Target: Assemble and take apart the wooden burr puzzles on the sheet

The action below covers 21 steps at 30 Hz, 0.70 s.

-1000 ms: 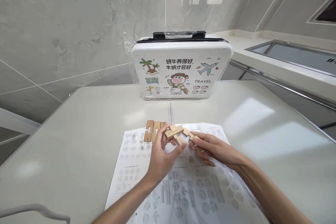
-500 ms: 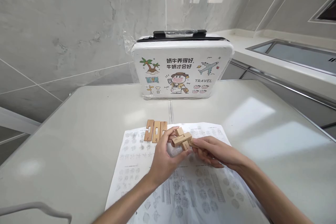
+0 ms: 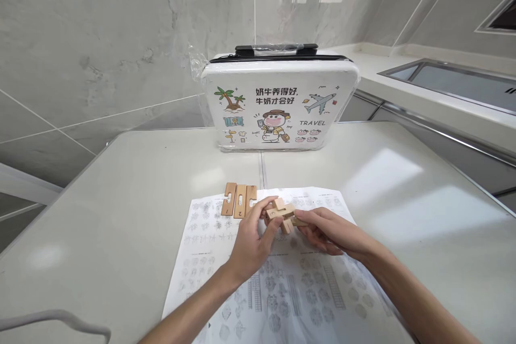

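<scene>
Above the printed sheet I hold a wooden interlocking puzzle [image 3: 281,212] made of crossed, notched bars. My left hand [image 3: 255,236] grips its left side, with the thumb pressed on the near face and the fingers behind. At the right end, my right hand [image 3: 322,228] pinches a wooden puzzle bar [image 3: 299,222] between thumb and fingers, touching the assembly. How deep that bar sits is hidden by the fingers. Just left of the puzzle, three flat numbered wooden pieces [image 3: 239,201] lie side by side, the rightmost partly behind my left hand.
Under my hands a large instruction sheet [image 3: 217,279] with printed diagrams covers the table's near middle. A white cartoon-printed case [image 3: 278,102] in clear plastic stands upright at the back of the white table [image 3: 121,215]. A grey cable-like strip [image 3: 56,317] is at lower left.
My left thumb has moved up from the puzzle's lower edge onto its near face. The puzzle has turned slightly, and more of the bar in my right hand shows.
</scene>
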Motion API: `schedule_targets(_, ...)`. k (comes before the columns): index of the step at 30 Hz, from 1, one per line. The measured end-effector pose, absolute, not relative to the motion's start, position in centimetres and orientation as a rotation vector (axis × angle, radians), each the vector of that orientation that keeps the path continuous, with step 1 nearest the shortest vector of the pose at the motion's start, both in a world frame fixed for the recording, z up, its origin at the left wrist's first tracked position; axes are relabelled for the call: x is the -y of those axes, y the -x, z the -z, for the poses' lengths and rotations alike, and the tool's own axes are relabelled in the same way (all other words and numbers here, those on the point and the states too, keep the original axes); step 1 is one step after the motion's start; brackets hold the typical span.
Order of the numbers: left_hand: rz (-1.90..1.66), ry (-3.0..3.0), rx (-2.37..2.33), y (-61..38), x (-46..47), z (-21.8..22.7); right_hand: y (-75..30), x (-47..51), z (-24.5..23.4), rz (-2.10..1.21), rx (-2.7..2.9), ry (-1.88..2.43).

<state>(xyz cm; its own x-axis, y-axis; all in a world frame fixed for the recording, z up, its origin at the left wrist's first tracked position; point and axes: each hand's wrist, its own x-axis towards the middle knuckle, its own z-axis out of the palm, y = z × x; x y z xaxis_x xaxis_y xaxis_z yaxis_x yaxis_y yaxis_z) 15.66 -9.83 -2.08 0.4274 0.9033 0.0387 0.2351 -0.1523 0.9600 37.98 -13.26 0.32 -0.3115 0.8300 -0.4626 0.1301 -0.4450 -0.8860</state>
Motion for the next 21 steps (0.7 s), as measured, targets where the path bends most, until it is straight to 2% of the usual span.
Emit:
schedule_targets(9,-0.865,-1.908,-0.994,-15.4,9.8,2.4,-37.5,13.3,-0.3,-1.692,1.329,1.570)
schedule_targets(21,-0.875,-1.960,-0.989,-15.3,9.5,2.8,-36.1,13.6,1.4,-0.829,1.718,1.790)
